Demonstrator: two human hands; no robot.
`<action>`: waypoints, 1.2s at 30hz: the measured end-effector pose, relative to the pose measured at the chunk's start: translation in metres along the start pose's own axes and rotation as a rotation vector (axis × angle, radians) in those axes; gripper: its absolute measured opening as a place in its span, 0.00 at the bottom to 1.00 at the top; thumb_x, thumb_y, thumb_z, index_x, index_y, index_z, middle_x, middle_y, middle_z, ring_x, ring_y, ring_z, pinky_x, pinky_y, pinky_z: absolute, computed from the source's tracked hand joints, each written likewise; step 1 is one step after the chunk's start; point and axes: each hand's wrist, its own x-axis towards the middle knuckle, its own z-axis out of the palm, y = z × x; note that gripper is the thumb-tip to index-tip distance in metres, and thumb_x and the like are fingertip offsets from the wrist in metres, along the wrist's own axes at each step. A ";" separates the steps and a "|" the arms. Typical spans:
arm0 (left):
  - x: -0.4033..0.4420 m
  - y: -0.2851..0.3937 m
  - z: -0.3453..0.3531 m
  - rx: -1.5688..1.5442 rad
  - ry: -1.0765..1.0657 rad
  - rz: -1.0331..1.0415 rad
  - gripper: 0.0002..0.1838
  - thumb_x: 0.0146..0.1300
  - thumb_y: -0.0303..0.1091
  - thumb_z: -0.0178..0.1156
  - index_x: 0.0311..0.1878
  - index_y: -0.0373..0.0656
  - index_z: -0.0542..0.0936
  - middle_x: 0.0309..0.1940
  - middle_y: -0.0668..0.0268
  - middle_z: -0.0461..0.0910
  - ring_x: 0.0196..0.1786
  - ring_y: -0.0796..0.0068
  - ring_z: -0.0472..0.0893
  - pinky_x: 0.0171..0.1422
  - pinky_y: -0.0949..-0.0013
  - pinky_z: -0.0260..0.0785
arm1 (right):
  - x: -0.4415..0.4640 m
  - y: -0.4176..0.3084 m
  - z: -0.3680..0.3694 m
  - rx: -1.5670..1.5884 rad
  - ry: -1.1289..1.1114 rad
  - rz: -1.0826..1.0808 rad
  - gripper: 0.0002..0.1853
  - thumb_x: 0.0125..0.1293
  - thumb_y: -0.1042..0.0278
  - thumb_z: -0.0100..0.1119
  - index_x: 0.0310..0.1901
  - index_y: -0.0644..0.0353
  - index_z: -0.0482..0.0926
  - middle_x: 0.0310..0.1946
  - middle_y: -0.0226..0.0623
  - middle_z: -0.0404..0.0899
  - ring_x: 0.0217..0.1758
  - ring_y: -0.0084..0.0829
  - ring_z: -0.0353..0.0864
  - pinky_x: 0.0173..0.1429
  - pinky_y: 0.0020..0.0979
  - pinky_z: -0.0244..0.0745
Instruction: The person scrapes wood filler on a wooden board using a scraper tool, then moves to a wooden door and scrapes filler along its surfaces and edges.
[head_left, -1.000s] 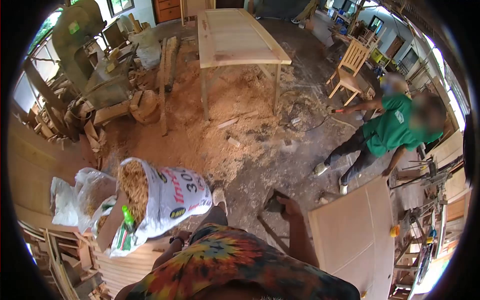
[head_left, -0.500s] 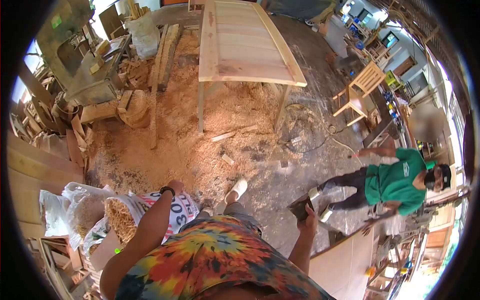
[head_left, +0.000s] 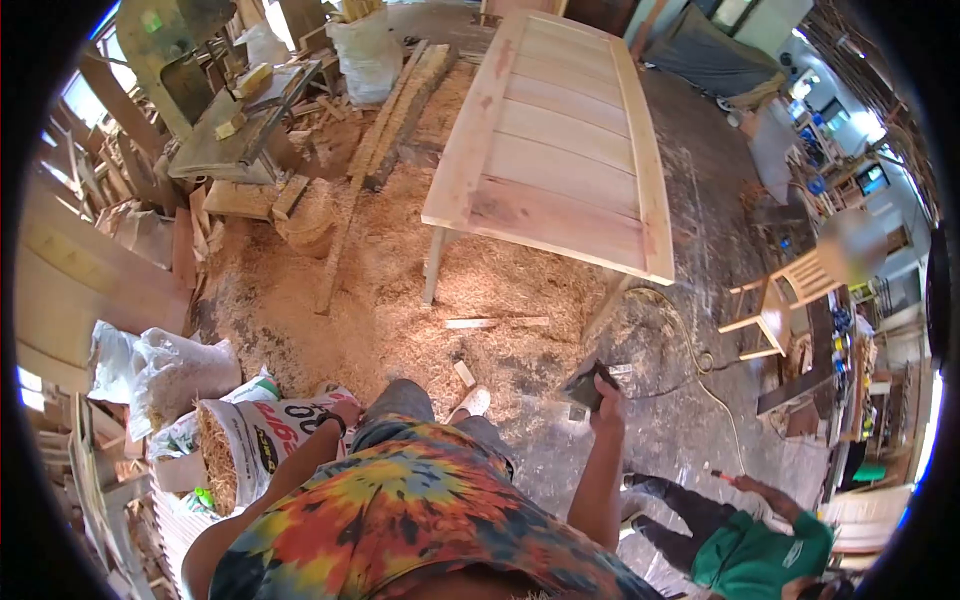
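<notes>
The right hand (head_left: 606,396) reaches farther forward, gripping a dark piece (head_left: 580,384); left hand (head_left: 346,411) fingers are unclear.

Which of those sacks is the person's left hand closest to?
The white sack with large red and black lettering, shavings showing at its mouth. The left hand is at its opposite end; the other sacks are farther away.

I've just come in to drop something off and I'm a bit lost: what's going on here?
The person wearing the camera has a dark flat object in the right hand. The left hand is at the stuffed sack; whether it grips it is unclear. Ahead, a wooden panel stands on legs, with wood shavings spread below. At lower right, a co-worker in green holds a small orange thing.
</notes>
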 end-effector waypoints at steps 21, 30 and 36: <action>0.098 -0.233 -0.029 -0.354 -0.161 -0.133 0.20 0.62 0.45 0.59 0.58 0.56 0.82 0.46 0.53 0.86 0.49 0.50 0.86 0.52 0.47 0.77 | 0.184 0.014 0.358 -0.748 -0.020 -0.286 0.15 0.63 0.70 0.67 0.49 0.70 0.85 0.41 0.42 0.88 0.41 0.29 0.85 0.50 0.32 0.78; 0.128 -0.479 -0.242 -1.787 0.175 -0.701 0.13 0.73 0.43 0.56 0.48 0.43 0.78 0.27 0.57 0.80 0.20 0.70 0.74 0.22 0.64 0.67 | 0.267 0.030 0.529 -0.577 0.236 -0.126 0.20 0.61 0.68 0.67 0.51 0.74 0.83 0.41 0.42 0.86 0.42 0.29 0.83 0.49 0.31 0.78; 0.168 -0.579 -0.307 -1.950 0.271 -0.590 0.12 0.73 0.41 0.60 0.48 0.42 0.77 0.26 0.60 0.79 0.22 0.72 0.74 0.23 0.67 0.67 | 0.309 0.027 0.580 -0.562 0.374 -0.257 0.18 0.61 0.66 0.67 0.47 0.72 0.84 0.36 0.38 0.85 0.38 0.26 0.81 0.44 0.31 0.76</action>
